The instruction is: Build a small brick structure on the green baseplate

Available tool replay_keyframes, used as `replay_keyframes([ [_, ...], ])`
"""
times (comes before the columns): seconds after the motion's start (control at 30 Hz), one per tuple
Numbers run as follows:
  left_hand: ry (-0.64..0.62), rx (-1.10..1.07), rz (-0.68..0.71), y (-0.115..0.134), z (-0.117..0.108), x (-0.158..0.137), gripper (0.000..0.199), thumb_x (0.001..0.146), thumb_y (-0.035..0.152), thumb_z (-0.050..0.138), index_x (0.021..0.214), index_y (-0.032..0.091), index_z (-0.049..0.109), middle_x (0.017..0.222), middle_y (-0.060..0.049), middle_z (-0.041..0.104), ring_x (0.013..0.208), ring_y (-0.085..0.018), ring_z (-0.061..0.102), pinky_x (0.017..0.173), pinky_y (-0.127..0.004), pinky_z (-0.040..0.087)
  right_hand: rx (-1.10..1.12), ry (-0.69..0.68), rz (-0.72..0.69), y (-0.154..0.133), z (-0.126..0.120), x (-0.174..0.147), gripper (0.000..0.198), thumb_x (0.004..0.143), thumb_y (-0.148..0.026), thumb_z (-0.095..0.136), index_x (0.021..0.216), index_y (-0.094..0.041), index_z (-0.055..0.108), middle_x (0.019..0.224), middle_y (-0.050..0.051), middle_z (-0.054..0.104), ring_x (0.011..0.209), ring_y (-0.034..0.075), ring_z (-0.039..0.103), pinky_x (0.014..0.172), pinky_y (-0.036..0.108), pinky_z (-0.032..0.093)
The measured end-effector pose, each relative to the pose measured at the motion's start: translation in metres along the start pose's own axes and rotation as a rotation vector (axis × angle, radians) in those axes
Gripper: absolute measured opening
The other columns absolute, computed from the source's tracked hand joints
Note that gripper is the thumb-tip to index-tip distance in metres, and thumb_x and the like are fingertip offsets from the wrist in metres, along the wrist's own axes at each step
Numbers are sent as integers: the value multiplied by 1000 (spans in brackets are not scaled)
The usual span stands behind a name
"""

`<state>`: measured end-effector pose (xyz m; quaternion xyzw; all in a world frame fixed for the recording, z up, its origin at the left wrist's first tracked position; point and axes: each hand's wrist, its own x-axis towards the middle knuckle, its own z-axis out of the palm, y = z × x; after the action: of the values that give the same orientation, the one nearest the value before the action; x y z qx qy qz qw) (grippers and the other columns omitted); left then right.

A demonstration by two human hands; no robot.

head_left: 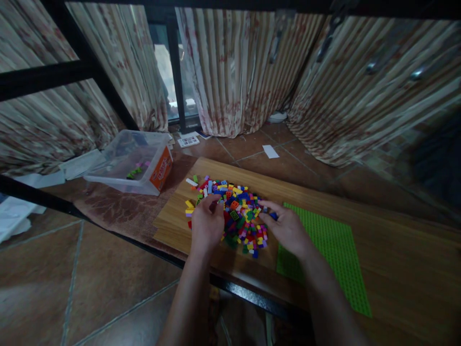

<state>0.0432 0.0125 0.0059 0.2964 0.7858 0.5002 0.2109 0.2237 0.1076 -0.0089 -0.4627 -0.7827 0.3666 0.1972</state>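
A heap of small, many-coloured toy building bricks [248,226] is spread on a wooden board. My left hand [208,223] is over the heap's left side, its fingers curled and the thumb close to the forefinger; whatever may be between the tips is too small to make out. At the heap's right edge is my right hand [288,229], with thumb and fingers bent around a dark blue brick [273,216]. Partly under my right forearm lies a green studded baseplate [331,250], flat on the board.
The wooden board [396,259] rests on a black-framed table [248,294]. Left of it stands a clear plastic box [118,158] with an orange label and a few green and pink pieces inside. Striped curtains [230,72] hang behind, and papers [271,152] lie on the tiled floor.
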Motion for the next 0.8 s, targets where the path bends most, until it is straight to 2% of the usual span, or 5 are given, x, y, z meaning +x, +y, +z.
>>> replay_keyframes([
  [0.13, -80, -110, 47, -2, 7, -4, 25, 82, 23, 59, 103, 15, 69, 96, -8, 72, 83, -19, 66, 78, -31, 51, -130, -37, -40, -1, 6, 1, 37, 83, -31, 56, 118, -23, 68, 80, 4, 72, 70, 20, 64, 69, 33, 46],
  [0.33, -163, -194, 71, -2, 14, -9, 21, 81, 22, 62, 99, 16, 70, 92, -7, 72, 80, -18, 66, 75, -30, 51, -52, -13, -45, 4, 2, 2, 24, 83, -39, 58, 98, -23, 69, 73, 2, 68, 66, 19, 62, 64, 31, 44],
  [0.53, -314, -384, 45, 6, 16, -16, 25, 81, 27, 64, 104, 15, 67, 92, -6, 70, 80, -16, 65, 75, -28, 52, 470, 15, 18, -7, -6, -2, 27, 78, -46, 68, 90, -21, 68, 72, -1, 65, 63, 13, 59, 59, 25, 44],
  [0.67, -459, -587, 61, 16, 19, -25, 29, 77, 26, 70, 103, 15, 64, 92, -4, 69, 78, -14, 64, 73, -26, 52, 792, -21, 141, -27, 4, -7, 33, 72, -49, 75, 86, -21, 67, 54, -7, 49, 46, 6, 39, 41, 19, 27],
  [0.8, -428, -620, 69, 19, 20, -27, 22, 76, 22, 70, 96, 15, 64, 81, -2, 67, 71, -13, 61, 67, -24, 50, 954, -39, 238, -40, 20, -12, 35, 68, -50, 77, 82, -20, 65, 49, -10, 38, 42, 4, 27, 38, 18, 19],
])
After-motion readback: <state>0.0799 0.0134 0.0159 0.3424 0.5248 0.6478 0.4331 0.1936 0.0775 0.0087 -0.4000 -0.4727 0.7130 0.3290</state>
